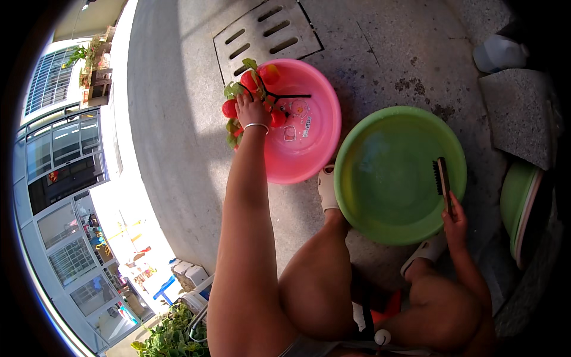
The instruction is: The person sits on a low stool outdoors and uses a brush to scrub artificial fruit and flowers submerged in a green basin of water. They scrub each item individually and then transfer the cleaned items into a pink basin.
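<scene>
My left hand [252,111] lies over a branch of artificial red fruit [249,80] with green leaves and a dark stem. The fingers rest on it, but whether they grip it is hidden from above. This branch sits across the left rim of a pink plastic basin [308,156], its stem end [296,96] reaching inward over the printed floor. In my right hand [456,223] is a wooden-handled brush [442,176], dark bristles facing left. The brush is above the right side of a green plastic basin [345,201], which appears to hold water.
A slotted drain cover [267,33] is set in the concrete ground beyond the pink basin. On the right are a stone block [519,116], a translucent plastic jug [499,53] and a tilted green basin [517,201]. Leafy plants [171,332] grow at lower left.
</scene>
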### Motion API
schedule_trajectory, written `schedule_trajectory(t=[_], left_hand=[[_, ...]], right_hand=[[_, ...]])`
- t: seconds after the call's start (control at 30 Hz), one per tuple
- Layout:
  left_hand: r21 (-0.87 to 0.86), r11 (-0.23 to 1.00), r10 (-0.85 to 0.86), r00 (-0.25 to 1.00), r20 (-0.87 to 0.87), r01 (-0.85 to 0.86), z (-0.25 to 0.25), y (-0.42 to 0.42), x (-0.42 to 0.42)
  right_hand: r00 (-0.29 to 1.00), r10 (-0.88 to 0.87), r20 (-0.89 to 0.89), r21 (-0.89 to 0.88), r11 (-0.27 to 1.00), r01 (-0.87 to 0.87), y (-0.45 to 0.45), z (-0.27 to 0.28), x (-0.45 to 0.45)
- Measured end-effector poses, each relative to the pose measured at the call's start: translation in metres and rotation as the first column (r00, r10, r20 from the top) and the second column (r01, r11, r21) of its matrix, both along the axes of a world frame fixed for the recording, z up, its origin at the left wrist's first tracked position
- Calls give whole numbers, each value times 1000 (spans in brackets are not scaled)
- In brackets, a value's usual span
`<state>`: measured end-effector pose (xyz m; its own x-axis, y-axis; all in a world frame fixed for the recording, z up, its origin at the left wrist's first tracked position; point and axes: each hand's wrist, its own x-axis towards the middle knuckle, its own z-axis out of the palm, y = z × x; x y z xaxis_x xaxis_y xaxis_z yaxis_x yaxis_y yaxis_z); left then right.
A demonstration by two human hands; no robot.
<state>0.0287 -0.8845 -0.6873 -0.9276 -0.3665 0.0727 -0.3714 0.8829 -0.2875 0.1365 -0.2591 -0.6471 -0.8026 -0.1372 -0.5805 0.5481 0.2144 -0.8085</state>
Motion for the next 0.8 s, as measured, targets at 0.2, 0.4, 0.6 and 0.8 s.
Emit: schedule_trajectory(t=[0.2,0.4,0.6,0.8], left_hand=[[167,986,43,955,-294,7,13,42,13],[374,880,-93,877,-471,294,14,116,67],[458,706,-273,804,-528,540,43,194,83],[484,575,-487,752,-445,659,74,240,82]], right_hand=[[999,-2,-34,6,1000,2,8,-5,4],[999,25,-30,3,1000,-24,4,-5,3],[998,46,-47,-3,999,-46,2,6,-1],[993,84,-89,26,996,-82,4,18,-7]])
